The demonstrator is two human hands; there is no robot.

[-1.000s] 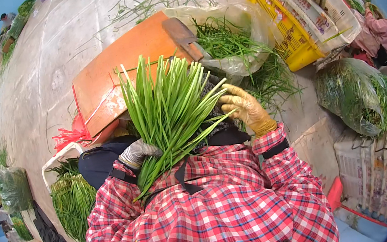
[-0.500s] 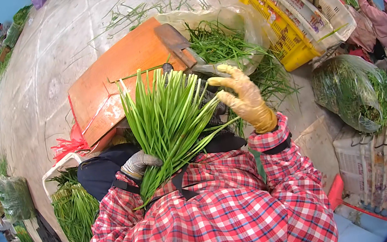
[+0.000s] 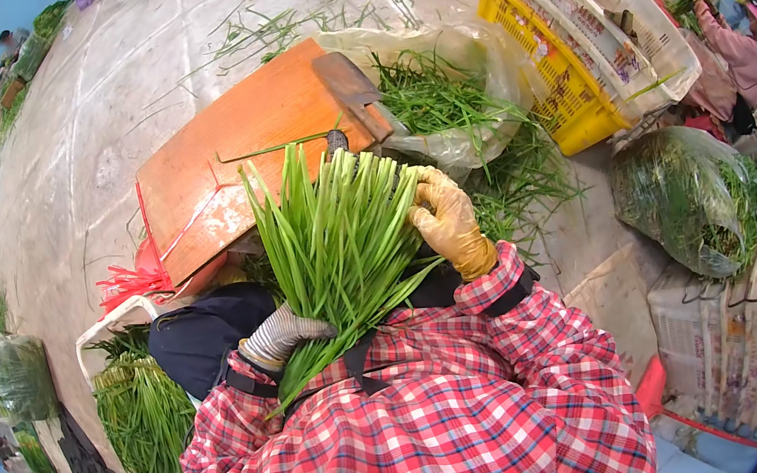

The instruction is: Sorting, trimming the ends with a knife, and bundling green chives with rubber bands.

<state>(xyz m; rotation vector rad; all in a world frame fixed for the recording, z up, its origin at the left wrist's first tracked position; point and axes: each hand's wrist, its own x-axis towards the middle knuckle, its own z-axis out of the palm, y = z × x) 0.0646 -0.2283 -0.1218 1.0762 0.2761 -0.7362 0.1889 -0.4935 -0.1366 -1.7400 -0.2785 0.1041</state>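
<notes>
A thick bunch of chives (image 3: 335, 243) fans out in front of my chest, pale stem ends pointing away from me. My left hand (image 3: 288, 337), in a grey striped glove, is closed around its lower leafy part. On the bunch's right edge, my right hand (image 3: 452, 225) in a yellow rubber glove has its fingers curled in against the outer stems. Its fingertips are partly hidden among them. Just beyond the bunch, an orange wooden board (image 3: 211, 179) lies tilted, with a loose stalk across its near side.
An open plastic bag (image 3: 437, 108) of loose greens lies beyond the board. Yellow (image 3: 560, 69) and white crates (image 3: 638, 27) stand at the far right, near a filled bag (image 3: 689, 197). Red ties (image 3: 133, 283) and a white basket of chives (image 3: 138, 403) are left. Other people work farther off.
My right hand has moved left and toward me, from spread fingers beside the bunch to curled fingers against its right edge. The left hand keeps its hold.
</notes>
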